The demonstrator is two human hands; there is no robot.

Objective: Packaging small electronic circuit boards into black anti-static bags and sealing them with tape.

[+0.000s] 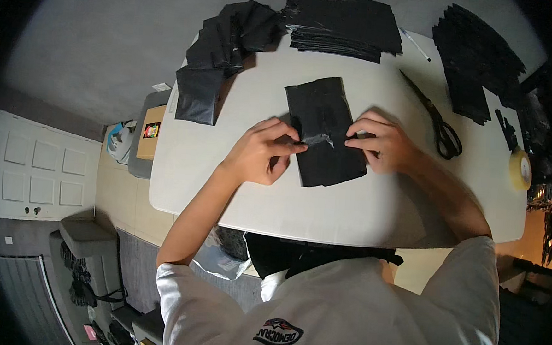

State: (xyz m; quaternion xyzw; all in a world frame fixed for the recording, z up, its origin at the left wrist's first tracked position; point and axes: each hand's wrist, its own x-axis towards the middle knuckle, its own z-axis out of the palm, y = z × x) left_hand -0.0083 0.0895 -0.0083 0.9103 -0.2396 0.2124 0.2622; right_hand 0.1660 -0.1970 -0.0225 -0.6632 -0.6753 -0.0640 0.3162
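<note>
Before me on the white table lies a black plastic piece [325, 109], folded flat, with a shiny wrinkled strip of clear tape [318, 138] across its middle. My left hand [268, 150] grips its left edge at the height of the strip, thumb and fingertips together on the plastic. On the opposite edge, the fingertips of my right hand [377, 140] hold the plastic at about the same height. What lies under the fingertips is hidden. To the right of my right hand rest black-handled scissors [435, 117], blades pointing away from me.
Overlapping black plastic pieces [198, 94] curve along the table's [245, 208] far left. A thick stack of black plastic [344, 22] stands at the back, beside a pen [415, 44]. More black sheets [474, 66] and a yellowish tape roll [520, 169] lie at the right edge.
</note>
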